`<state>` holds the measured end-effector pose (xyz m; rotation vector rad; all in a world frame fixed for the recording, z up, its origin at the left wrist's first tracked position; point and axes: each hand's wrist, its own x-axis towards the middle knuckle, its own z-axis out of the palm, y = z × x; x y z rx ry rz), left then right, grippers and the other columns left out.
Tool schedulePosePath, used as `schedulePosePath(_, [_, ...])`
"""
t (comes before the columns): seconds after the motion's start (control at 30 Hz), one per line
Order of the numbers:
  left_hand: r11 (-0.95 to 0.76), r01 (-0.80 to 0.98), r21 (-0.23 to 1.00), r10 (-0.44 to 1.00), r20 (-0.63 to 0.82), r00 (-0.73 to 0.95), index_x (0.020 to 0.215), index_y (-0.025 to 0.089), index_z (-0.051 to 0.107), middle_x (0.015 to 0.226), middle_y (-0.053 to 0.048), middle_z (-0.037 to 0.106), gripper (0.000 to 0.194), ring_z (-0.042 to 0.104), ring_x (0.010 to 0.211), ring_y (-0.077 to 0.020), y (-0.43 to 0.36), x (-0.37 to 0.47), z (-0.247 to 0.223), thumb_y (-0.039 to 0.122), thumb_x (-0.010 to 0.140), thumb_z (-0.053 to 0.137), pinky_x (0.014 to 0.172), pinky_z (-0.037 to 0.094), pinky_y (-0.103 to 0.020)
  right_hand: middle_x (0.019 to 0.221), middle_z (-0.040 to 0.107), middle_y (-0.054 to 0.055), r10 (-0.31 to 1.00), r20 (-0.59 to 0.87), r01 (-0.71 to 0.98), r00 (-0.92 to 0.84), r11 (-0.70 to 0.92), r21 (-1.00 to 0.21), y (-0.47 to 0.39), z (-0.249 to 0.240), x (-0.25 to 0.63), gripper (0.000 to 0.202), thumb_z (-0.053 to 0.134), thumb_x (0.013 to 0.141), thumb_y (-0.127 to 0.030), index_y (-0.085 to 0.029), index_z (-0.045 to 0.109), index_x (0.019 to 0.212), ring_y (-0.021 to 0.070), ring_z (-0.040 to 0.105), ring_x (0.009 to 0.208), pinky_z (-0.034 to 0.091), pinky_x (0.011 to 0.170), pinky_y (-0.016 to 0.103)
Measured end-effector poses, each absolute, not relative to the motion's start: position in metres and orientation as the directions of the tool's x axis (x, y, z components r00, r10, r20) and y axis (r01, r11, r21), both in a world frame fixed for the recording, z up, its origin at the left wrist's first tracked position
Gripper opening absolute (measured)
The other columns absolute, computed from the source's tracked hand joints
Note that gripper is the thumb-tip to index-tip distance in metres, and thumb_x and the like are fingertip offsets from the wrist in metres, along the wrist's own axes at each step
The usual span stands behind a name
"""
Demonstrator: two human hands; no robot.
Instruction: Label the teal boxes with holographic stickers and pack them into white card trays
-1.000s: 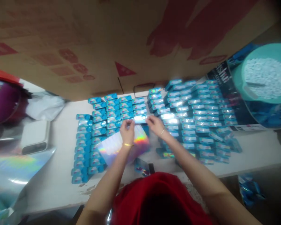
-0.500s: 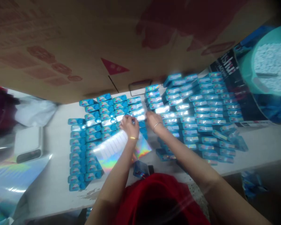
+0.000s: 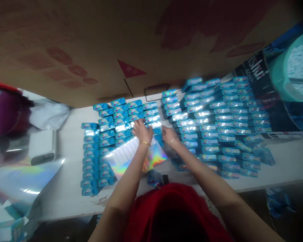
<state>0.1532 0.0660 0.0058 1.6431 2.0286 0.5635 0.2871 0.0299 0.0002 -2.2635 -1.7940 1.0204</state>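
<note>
My left hand (image 3: 142,131) rests over the rows of small blue boxes (image 3: 122,128) left of the middle, its fingers apart and touching the box tops. Beneath its wrist lies a shiny rainbow sticker sheet (image 3: 124,155) with pale strips, covering some of the boxes. Close by, my right hand (image 3: 169,135) is closed with bent fingers at the gap between the left and right groups of boxes. Whatever its fingertips pinch is too small and blurred to make out. Each wrist wears a thin bangle.
A big cardboard carton (image 3: 96,43) walls off the back of the white table (image 3: 65,188). Right stand more blue boxes (image 3: 224,117) and a turquoise tub (image 3: 280,75) of white pieces. Left are a white device (image 3: 42,147), a plastic bag (image 3: 50,115) and another shiny sheet (image 3: 27,185).
The view has swung slightly left. My left hand's fingers have spread from a bunched pose. My right hand has drawn a little nearer to me along the gap.
</note>
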Motion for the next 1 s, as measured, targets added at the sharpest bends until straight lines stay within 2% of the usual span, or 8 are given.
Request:
schedulePosePath(0.1, [0.043,0.749,0.661,0.998,0.001,-0.058,0.102,0.018,0.056,0.106,-0.011,0.06,0.022,0.054,0.105,-0.028,0.06,0.11,0.024,0.034,0.085,0.057,0.092,0.039,-0.045,0.116,0.065,0.017,0.962,-0.251,0.865,0.106,-0.214,-0.454,0.024,0.025,0.275,0.046,0.034,0.094,-0.019,-0.01,0.045,0.138,0.0261,0.062,0.101,0.047,0.086,0.035])
schedulePosePath(0.2, [-0.099,0.718,0.689,0.993,0.112,0.03,0.104,0.018,0.059,0.103,-0.009,0.064,0.024,0.058,0.103,-0.0211,0.042,0.034,0.044,0.034,0.093,0.045,0.094,0.042,-0.037,0.118,0.062,0.015,0.986,-0.085,0.826,-0.144,0.072,-0.56,0.011,0.045,0.235,0.043,0.03,0.096,-0.02,-0.012,0.049,0.134,0.0239,0.057,0.107,0.044,0.092,0.034])
schedulePosePath(0.3, [-0.072,0.786,0.614,0.996,0.082,0.027,0.105,0.017,0.061,0.104,-0.01,0.066,0.027,0.06,0.1,-0.0205,0.012,-0.045,0.051,0.034,0.093,0.044,0.091,0.044,-0.035,0.107,0.063,0.012,0.875,-0.142,0.759,-0.463,0.308,-0.574,-0.006,0.046,0.176,0.042,0.036,0.093,-0.014,-0.016,0.053,0.131,0.0219,0.058,0.096,0.046,0.085,0.032])
schedulePosePath(0.4, [0.015,0.873,0.488,0.995,-0.09,0.034,0.107,0.018,0.062,0.099,-0.009,0.069,0.028,0.063,0.092,-0.0222,-0.024,-0.092,0.043,0.036,0.088,0.051,0.086,0.045,-0.036,0.108,0.062,0.01,0.739,-0.24,0.725,-0.629,0.446,-0.526,-0.021,0.029,0.125,0.044,0.044,0.09,-0.014,-0.021,0.051,0.132,0.0213,0.058,0.091,0.046,0.075,0.031])
schedulePosePath(0.47, [0.03,0.904,0.427,0.98,-0.191,0.058,0.106,0.019,0.063,0.096,-0.008,0.07,0.026,0.063,0.09,-0.023,-0.043,-0.1,0.034,0.034,0.087,0.053,0.083,0.045,-0.036,0.11,0.061,0.01,0.708,-0.291,0.738,-0.643,0.472,-0.482,-0.028,0.014,0.106,0.042,0.044,0.091,-0.014,-0.021,0.051,0.131,0.0222,0.057,0.092,0.045,0.073,0.032])
schedulePosePath(0.53, [0.028,0.927,0.374,0.976,-0.209,0.055,0.102,0.02,0.065,0.097,-0.009,0.069,0.023,0.062,0.092,-0.0236,-0.056,-0.095,0.026,0.031,0.088,0.05,0.082,0.042,-0.037,0.111,0.061,0.011,0.711,-0.315,0.759,-0.629,0.474,-0.446,-0.031,0.003,0.098,0.042,0.042,0.092,-0.013,-0.021,0.05,0.132,0.0233,0.056,0.094,0.043,0.073,0.033])
schedulePosePath(0.73, [0.073,0.975,0.212,0.996,-0.073,-0.058,0.096,0.02,0.068,0.095,-0.011,0.066,0.023,0.058,0.091,-0.027,-0.066,-0.07,0.014,0.027,0.089,0.047,0.08,0.035,-0.041,0.115,0.059,0.011,0.73,-0.334,0.792,-0.597,0.47,-0.389,-0.033,-0.001,0.098,0.048,0.04,0.092,-0.011,-0.023,0.044,0.139,0.0231,0.055,0.097,0.042,0.073,0.032])
schedulePosePath(1.0, [0.065,0.971,0.23,0.998,-0.032,-0.059,0.097,0.024,0.07,0.105,-0.011,0.065,0.023,0.054,0.098,-0.0295,-0.083,-0.069,0.013,0.027,0.089,0.048,0.083,0.031,-0.045,0.119,0.057,0.013,0.723,-0.368,0.805,-0.584,0.458,-0.378,-0.031,0.004,0.094,0.052,0.041,0.09,-0.009,-0.023,0.044,0.139,0.0239,0.054,0.099,0.042,0.073,0.032])
